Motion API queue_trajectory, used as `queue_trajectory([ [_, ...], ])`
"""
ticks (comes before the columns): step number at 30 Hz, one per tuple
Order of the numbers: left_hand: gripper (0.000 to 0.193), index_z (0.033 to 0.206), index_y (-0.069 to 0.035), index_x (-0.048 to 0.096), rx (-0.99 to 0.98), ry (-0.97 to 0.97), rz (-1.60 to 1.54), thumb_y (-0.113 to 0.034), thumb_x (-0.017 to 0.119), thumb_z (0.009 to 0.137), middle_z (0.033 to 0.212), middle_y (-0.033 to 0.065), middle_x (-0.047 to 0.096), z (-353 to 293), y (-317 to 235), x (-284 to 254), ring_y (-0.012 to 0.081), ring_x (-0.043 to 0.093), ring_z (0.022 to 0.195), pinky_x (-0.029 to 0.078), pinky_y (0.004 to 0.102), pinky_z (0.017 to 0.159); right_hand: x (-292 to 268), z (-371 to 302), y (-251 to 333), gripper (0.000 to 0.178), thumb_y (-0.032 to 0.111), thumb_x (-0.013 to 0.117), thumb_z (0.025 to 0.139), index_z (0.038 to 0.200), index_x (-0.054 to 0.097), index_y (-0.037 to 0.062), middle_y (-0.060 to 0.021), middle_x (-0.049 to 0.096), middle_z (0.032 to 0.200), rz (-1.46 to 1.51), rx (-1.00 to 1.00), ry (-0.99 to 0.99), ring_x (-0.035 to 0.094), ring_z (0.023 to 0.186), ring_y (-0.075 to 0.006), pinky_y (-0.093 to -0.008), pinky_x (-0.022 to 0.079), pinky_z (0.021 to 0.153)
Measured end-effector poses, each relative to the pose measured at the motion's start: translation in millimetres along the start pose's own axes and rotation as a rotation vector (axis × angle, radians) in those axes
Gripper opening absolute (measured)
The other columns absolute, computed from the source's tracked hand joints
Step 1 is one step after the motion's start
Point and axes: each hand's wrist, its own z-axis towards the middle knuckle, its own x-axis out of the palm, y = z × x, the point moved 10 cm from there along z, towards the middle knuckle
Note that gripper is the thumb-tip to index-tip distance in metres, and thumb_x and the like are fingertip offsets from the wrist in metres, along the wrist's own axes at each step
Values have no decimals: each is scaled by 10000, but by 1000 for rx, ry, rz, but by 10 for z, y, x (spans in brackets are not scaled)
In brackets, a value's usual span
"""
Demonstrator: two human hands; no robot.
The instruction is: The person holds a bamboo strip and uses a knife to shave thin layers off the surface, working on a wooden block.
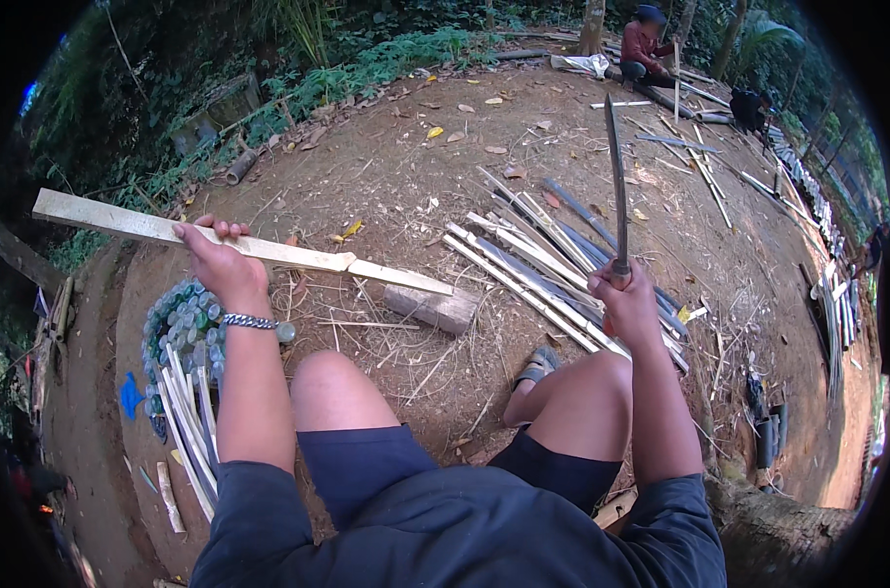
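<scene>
Ground [396, 167] stretches between the log [430, 309] and the plants [396, 78] at its far edge, bounded nearer in by strips [533, 287] on the right and bottles [185, 323] on the left. The slat [303, 257] slants across from far left, its narrower end over the log; whether they touch, I cannot tell. The left hand [224, 263] grips it near mid-length, fingers curled round its edge, arm reaching forward. The right hand [626, 294] holds the knife [617, 186] upright, fingers wrapped about the handle, well apart from the slat
</scene>
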Motion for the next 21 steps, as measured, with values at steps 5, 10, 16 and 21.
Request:
queue_trajectory([
  [5, 429, 909, -47, 466, -40, 90, 56, -471, 454, 970, 703, 13, 430, -153, 156, 292, 114, 451, 654, 443, 274, 634, 200, -184, -39, 224, 140, 716, 782, 889, 554, 27, -57, 649, 798, 17, -56, 59, 599, 749, -151, -302, 470, 727],
  [10, 451, 1083, -25, 469, 14, 272, 91, -461, 453, 970, 877, 83, 552, -177, 124, 505, 166, 554, 826, 475, 305, 752, 376, -355, -312, 228, 144, 712, 779, 896, 550, 34, -63, 641, 776, 125, 78, 108, 599, 670, -146, -301, 477, 652],
  [16, 679, 1345, -63, 317, 134, 378, 116, -587, 418, 927, 1218, 177, 526, 226, -674, 710, 263, 518, 1131, 398, 434, 987, 498, -394, -537, 285, 165, 718, 773, 928, 536, 11, -65, 628, 753, 175, 71, 170, 592, 654, -127, -282, 468, 611],
  [21, 426, 1123, -59, 488, 162, 202, 162, -444, 521, 943, 911, 50, 542, 456, -1287, 541, 149, 532, 828, 463, 323, 778, 600, -349, -587, 249, 93, 705, 781, 915, 513, 7, -60, 596, 770, 253, 64, 205, 582, 661, -126, -273, 492, 619],
])
